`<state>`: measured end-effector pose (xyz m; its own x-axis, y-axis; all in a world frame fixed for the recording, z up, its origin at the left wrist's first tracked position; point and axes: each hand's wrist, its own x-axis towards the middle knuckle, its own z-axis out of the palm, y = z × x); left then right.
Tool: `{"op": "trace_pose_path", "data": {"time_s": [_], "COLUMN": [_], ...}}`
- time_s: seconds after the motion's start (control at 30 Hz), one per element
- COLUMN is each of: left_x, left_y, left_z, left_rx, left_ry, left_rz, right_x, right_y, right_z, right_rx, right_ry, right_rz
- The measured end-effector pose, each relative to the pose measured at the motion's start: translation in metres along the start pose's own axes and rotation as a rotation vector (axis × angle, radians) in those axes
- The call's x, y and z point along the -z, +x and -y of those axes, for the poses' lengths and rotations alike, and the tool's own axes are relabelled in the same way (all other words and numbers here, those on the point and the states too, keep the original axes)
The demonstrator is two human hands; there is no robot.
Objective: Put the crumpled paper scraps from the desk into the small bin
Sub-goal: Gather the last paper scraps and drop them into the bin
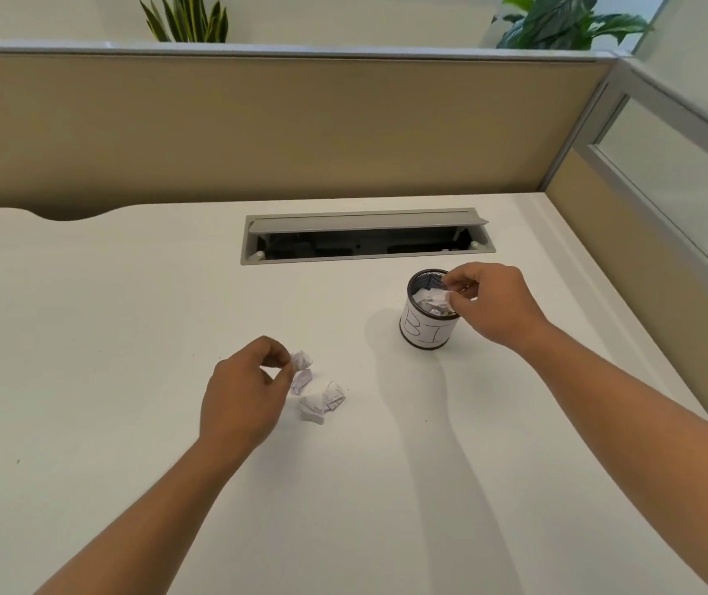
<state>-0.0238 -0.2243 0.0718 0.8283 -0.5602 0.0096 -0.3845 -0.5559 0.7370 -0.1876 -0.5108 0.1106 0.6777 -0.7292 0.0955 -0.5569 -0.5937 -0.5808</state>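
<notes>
Nearest me, my left hand has its grip pinched loosely, holding nothing. Three crumpled white paper scraps lie on the table just right of its fingertips, lumpy, with no clear long axis. Farther off, my right hand pinches a scrap over the upright mesh bin.

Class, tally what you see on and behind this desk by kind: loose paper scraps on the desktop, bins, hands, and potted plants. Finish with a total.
Paper scraps on the desktop: 3
Bin: 1
Hands: 2, left hand and right hand
Plants: 2
Total: 8
</notes>
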Motion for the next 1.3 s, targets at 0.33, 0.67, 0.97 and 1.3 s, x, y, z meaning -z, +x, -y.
{"op": "trace_pose_path", "data": {"time_s": [0.33, 0.67, 0.97, 1.3], "left_x": [-0.027, -0.089, -0.083, -0.001], "left_y": [0.031, 0.075, 0.082, 0.034], "left_z": [-0.06, -0.13, -0.116, 0.014], "left_rx": [-0.197, -0.341, -0.305, 0.002], "left_ry": [0.017, 0.051, 0.027, 0.037], "left_rz": [0.029, 0.109, 0.086, -0.028], "right_x": [0.001, -0.001, -0.005, -0.069], "right_y": [-0.039, -0.081, -0.095, -0.102], "right_z": [-0.011, -0.012, -0.015, 0.023], "right_rx": [0.027, 0.006, -0.05, -0.009], "right_ry": [0.232, 0.37, 0.337, 0.151], "right_rz": [-0.145, -0.146, -0.077, 0.234]}}
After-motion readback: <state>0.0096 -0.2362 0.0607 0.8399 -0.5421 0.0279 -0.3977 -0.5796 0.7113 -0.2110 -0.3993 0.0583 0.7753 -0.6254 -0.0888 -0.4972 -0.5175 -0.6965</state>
